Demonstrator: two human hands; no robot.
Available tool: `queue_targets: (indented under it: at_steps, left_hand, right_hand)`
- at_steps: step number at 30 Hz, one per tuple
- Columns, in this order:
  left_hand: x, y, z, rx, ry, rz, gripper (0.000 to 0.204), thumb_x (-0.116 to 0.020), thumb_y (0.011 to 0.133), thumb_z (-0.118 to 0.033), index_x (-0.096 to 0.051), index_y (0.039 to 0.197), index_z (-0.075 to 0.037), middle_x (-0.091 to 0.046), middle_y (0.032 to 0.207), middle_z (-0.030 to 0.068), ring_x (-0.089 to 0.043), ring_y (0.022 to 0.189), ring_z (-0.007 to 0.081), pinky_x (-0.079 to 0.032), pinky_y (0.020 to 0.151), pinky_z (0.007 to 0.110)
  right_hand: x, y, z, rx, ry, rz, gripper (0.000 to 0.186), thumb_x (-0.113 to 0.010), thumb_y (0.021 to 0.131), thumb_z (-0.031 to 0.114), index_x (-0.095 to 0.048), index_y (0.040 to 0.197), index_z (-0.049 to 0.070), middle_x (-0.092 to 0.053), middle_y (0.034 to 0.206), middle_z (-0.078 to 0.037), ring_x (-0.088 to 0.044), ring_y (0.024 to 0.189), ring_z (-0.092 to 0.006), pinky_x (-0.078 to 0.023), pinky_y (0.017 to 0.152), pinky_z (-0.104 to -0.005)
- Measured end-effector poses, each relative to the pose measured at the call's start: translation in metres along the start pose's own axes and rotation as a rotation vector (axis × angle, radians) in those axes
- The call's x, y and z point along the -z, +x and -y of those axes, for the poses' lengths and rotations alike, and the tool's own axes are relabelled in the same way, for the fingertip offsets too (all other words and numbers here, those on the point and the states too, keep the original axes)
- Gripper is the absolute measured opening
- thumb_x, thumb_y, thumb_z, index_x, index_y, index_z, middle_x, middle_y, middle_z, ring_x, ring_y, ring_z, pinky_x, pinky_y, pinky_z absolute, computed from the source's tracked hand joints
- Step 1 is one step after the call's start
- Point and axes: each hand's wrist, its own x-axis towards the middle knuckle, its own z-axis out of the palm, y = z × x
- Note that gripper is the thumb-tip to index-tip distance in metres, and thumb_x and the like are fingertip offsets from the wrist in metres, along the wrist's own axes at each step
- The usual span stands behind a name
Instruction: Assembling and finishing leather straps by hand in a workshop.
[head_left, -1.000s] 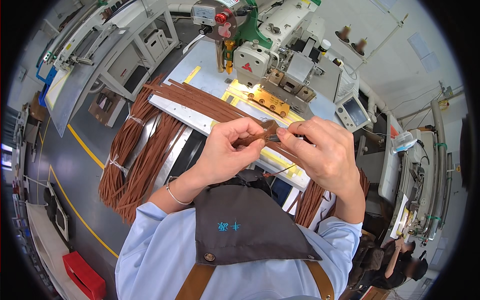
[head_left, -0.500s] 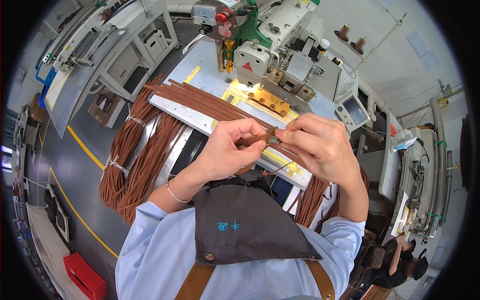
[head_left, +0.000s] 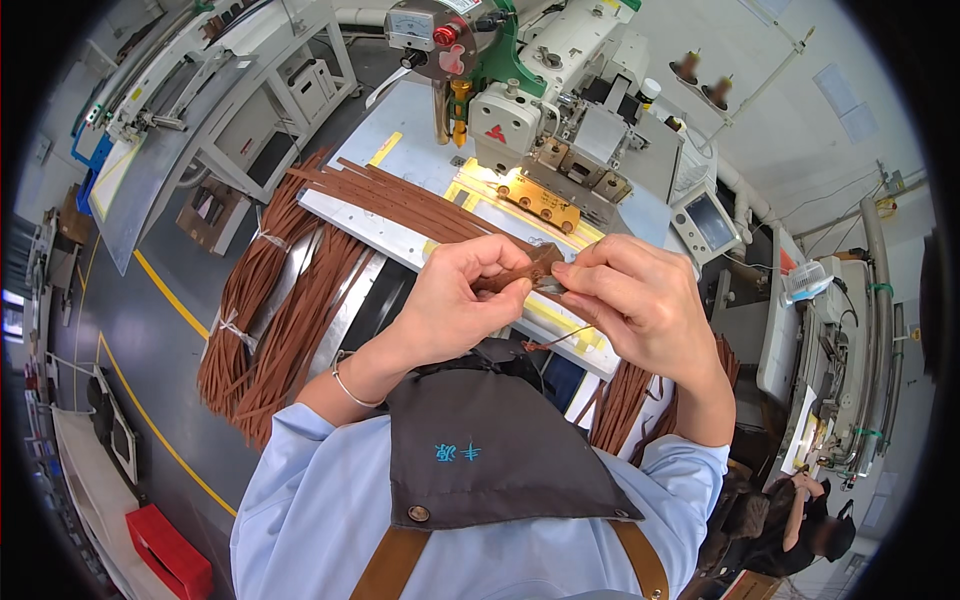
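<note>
My left hand (head_left: 462, 298) is closed, pinching a brown leather strip (head_left: 541, 260) in front of my chest. Close against it, the fingers of my right hand (head_left: 637, 298) are bent around a small shiny grey metal tool (head_left: 548, 285), mostly hidden, so its kind cannot be told. The tool's tip is at the strip. A thin brown cord (head_left: 560, 338) dangles below my hands. Just beyond them, a row of long brown strips (head_left: 400, 195) lies across a white board (head_left: 375, 240) of the sewing machine.
The sewing machine's head (head_left: 505, 120) and brass-coloured clamp (head_left: 540, 203) stand past the board. Tied bundles of brown strips (head_left: 245, 300) hang at the left, with more strips (head_left: 622, 400) at the right. A small control screen (head_left: 708, 220) is at the right. Another person (head_left: 800, 520) works at far right.
My right hand has shifted slightly down, and its fingers have drawn a little away from the strip's upper edge. More of the strip shows between my hands. My left hand stays put.
</note>
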Motion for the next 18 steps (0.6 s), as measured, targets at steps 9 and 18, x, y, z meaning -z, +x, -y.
queue_targets:
  at_steps: [9,18]
  left_hand:
    - [-0.0042,-0.0006,-0.0025,-0.006,0.012,0.001,0.004,-0.057,0.082,0.000,-0.055,0.086,-0.001,-0.054,0.072,-0.0053,-0.047,0.065,-0.0026,-0.039,0.053,0.013]
    - [-0.0035,0.0028,-0.0006,-0.043,0.034,0.073,0.006,-0.057,0.082,-0.002,-0.056,0.088,-0.002,-0.054,0.072,-0.0061,-0.044,0.063,-0.0035,-0.034,0.050,0.013]
  right_hand:
    - [0.0018,-0.0009,0.0028,-0.041,-0.073,0.009,0.020,-0.073,0.065,0.007,-0.065,0.082,0.005,-0.058,0.073,-0.005,-0.058,0.062,-0.0199,-0.044,0.049,-0.0304]
    - [0.0036,-0.0019,-0.0014,-0.080,0.047,0.049,0.020,-0.073,0.064,0.003,-0.064,0.081,0.002,-0.058,0.072,-0.006,-0.058,0.060,-0.0211,-0.044,0.048,-0.0298]
